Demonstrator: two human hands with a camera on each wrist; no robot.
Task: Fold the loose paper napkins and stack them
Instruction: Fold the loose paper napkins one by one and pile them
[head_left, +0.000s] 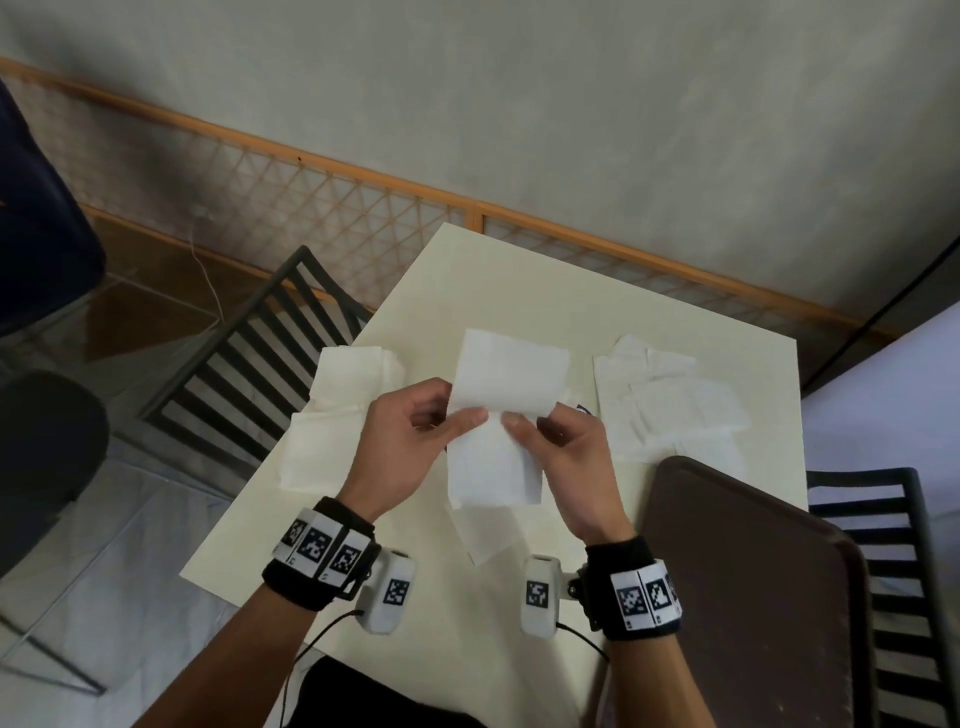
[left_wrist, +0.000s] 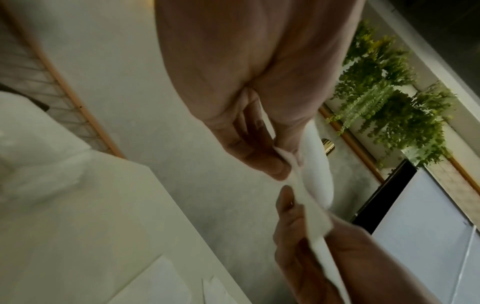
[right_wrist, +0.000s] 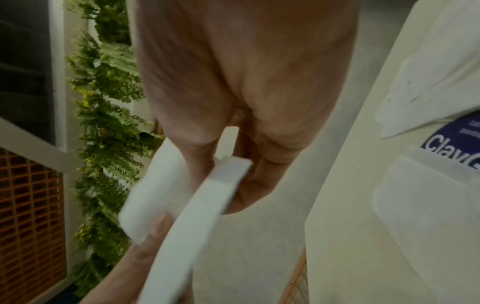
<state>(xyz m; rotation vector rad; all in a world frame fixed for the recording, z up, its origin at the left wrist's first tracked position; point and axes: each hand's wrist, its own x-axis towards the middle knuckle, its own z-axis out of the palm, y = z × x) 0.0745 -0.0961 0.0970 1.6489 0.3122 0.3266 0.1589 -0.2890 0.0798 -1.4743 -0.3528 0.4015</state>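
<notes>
I hold one white paper napkin (head_left: 501, 415) up over the middle of the cream table (head_left: 519, 280). My left hand (head_left: 415, 431) pinches its middle from the left and my right hand (head_left: 550, 436) pinches it from the right, thumbs nearly touching. The napkin's upper part bends away over the fingers and its lower part hangs down. The left wrist view shows the napkin (left_wrist: 311, 185) edge-on between thumb and fingers; the right wrist view shows the napkin (right_wrist: 197, 205) the same way. A pile of white napkins (head_left: 332, 415) lies at the table's left and several loose napkins (head_left: 670, 400) at its right.
Another napkin (head_left: 483, 535) lies on the table under the held one. A dark brown tray (head_left: 753, 597) covers the near right corner. Black slatted chairs (head_left: 270, 343) stand left and right of the table. A blue printed label (right_wrist: 457, 137) peeks out between napkins.
</notes>
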